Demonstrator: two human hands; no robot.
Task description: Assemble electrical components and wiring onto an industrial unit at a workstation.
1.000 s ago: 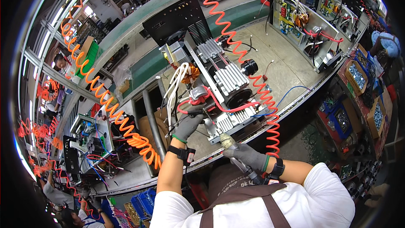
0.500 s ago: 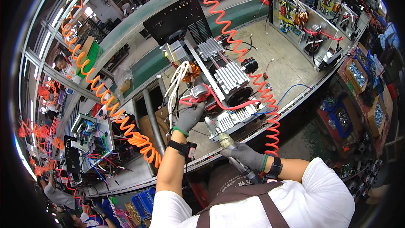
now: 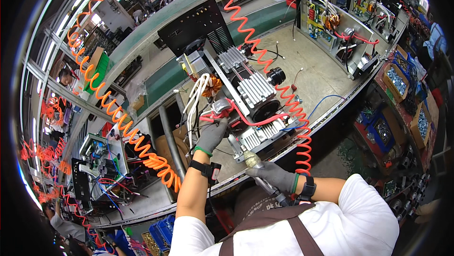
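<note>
My right hand (image 3: 276, 176), in a grey glove, is wrapped round a pneumatic screwdriver (image 3: 253, 159) with a pale taped nose. Its tip points up at the near left edge of a half-built electrical unit (image 3: 257, 90), with grey finned heat sinks, a black upright panel (image 3: 196, 26) and a black fan. Whether the tip touches the unit cannot be made out. My left hand (image 3: 211, 136), also gloved, has its fingers closed at the unit's near left side, beside thick red cables (image 3: 250, 118) and a bundle of white wires (image 3: 197, 92). What lies in those fingers is hidden.
Orange coiled air hoses (image 3: 127, 128) hang left and right of the unit. Another open unit (image 3: 326, 33) stands at the back right of the bench, and one (image 3: 101, 159) at the left. Bins of screws (image 3: 396, 83) line the right side. Other people are at the far left.
The view has shifted slightly. Both hands keep nearly the same places at the unit, the screwdriver still in my right hand.
</note>
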